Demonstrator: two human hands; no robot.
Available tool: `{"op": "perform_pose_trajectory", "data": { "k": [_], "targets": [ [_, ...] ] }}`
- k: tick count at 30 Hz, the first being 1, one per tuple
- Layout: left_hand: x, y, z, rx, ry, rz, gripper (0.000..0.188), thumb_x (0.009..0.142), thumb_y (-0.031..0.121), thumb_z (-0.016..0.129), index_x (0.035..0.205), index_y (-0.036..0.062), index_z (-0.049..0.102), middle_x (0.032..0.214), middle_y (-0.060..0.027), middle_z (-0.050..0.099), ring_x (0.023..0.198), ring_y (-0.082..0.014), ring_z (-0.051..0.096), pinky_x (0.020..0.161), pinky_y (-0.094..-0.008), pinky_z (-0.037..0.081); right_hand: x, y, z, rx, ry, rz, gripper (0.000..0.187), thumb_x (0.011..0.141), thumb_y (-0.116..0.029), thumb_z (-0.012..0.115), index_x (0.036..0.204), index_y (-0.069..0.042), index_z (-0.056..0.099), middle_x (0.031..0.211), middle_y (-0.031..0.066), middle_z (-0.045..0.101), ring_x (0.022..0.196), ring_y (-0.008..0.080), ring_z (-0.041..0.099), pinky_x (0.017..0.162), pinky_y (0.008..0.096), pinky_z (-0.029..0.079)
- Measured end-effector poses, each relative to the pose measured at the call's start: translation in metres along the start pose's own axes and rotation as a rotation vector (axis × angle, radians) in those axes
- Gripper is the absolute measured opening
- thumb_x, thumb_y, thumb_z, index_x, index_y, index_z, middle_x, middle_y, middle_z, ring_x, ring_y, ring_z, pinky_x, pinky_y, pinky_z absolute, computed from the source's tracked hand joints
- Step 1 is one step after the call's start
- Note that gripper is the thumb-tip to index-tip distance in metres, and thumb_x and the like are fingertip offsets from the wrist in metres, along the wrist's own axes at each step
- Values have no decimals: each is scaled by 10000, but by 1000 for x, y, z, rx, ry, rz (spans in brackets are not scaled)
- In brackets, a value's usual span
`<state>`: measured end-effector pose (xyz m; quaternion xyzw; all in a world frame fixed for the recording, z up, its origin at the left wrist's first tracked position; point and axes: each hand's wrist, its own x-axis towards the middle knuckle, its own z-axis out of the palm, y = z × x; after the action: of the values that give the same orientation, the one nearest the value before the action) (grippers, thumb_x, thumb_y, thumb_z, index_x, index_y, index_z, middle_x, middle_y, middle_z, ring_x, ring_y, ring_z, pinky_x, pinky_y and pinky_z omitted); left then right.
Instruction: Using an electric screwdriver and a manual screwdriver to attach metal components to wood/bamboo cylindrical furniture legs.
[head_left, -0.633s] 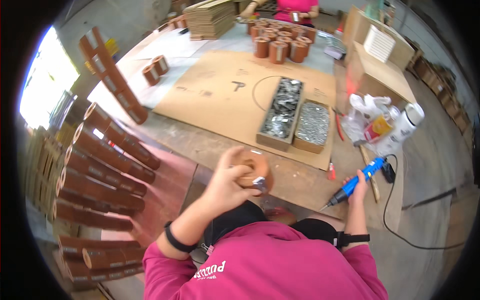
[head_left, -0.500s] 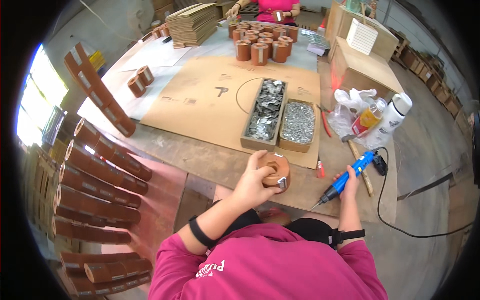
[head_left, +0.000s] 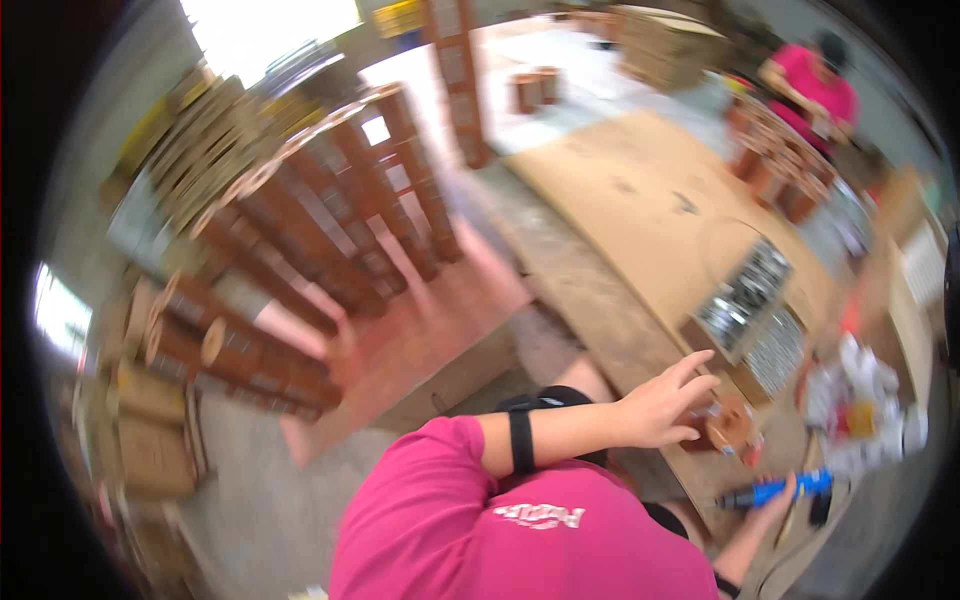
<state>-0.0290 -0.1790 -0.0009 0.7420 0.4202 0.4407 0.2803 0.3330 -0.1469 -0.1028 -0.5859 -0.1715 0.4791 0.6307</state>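
Observation:
My left hand point(head_left: 668, 405) is open, its fingers spread beside a short reddish-brown cylinder point(head_left: 732, 424) at the table's near edge. Blur hides whether the fingertips touch it. My right hand point(head_left: 776, 508) is closed around a blue electric screwdriver point(head_left: 765, 493), whose black nose points left. A wooden box of dark metal pieces point(head_left: 745, 290) and a carton of small silvery screws point(head_left: 776, 352) stand just beyond the cylinder.
Tall stacks of brown cylinders point(head_left: 310, 240) stand on a reddish surface point(head_left: 440, 330) at left. Cardboard point(head_left: 610, 200) covers part of the table. A co-worker point(head_left: 815, 85) stands behind more cylinders point(head_left: 780, 160). A plastic bag point(head_left: 850, 385) lies at right.
The view has swung left, bringing the stacked cylinders toward the middle. My left hand has let go of the brown cylinder and spread its fingers. My right hand still holds the screwdriver.

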Motion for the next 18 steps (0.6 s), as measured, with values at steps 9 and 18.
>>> {"op": "perform_pose_trajectory", "data": {
  "k": [9,18],
  "targets": [
    [-216,-73,-185,846,1309,-665,562,609,169,697,1086,12,444,1062,-164,445,1020,-328,402,886,-407,330,0,-20,18,-288,81,-153,358,733,-397,600,791,-85,434,660,54,468,611,184,473,585,309,427],
    [-460,-94,-221,787,2004,-1449,889,474,268,821,1152,-93,376,1121,-230,493,1031,-329,500,888,-362,409,-38,-20,82,-662,114,-249,356,739,-393,594,803,-75,446,676,62,478,627,191,479,596,311,428]
  ]
}}
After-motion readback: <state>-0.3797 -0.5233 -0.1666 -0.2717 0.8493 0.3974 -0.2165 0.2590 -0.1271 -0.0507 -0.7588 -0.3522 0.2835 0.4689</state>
